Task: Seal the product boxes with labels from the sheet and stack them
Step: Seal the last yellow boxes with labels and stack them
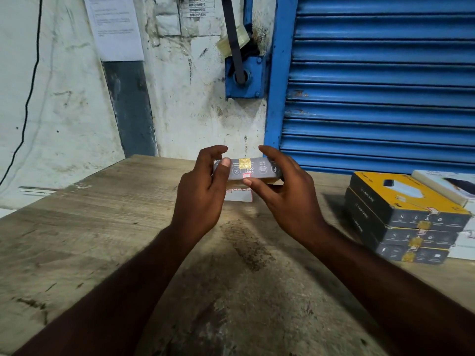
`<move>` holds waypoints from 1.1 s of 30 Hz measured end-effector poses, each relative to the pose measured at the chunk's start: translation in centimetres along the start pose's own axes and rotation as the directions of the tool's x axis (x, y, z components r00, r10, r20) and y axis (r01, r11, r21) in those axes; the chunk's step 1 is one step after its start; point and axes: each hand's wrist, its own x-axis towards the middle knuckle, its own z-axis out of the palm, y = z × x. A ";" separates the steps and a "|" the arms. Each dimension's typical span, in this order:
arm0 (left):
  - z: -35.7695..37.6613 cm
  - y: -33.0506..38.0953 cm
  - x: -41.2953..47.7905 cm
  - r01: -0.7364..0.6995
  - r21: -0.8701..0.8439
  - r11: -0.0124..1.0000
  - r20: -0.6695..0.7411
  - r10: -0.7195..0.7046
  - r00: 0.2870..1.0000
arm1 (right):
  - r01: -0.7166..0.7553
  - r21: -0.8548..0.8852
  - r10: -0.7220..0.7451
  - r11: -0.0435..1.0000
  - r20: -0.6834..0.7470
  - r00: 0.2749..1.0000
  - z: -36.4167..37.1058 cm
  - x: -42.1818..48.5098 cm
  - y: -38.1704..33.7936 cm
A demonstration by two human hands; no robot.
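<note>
Grey box (253,170) held between both hands above the wooden table (102,240)
Left hand (203,191) grips its left end, right hand (285,191) its right end; label sheet (239,197) lies just beneath; three-box stack (408,222) stands well apart, by the table's right edge

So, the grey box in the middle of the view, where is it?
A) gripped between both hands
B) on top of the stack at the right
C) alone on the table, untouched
A: the left hand and the right hand each grip one end of the box.
</note>
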 end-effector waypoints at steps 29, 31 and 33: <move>0.5 -0.3 -0.2 0.006 0.068 0.998 0.032 -0.008 0.999 | 0.048 -0.089 -0.045 0.995 0.033 0.998 0.0 -0.1 0.4; 0.5 -0.5 -0.3 -0.009 0.064 0.998 0.054 0.005 0.999 | 0.031 -0.075 -0.030 0.997 0.007 1.000 -0.1 0.1 0.5; 0.6 -0.7 -0.3 -0.016 0.055 0.998 0.078 0.012 0.997 | 0.016 -0.062 -0.017 0.998 -0.019 1.000 -0.2 0.2 0.6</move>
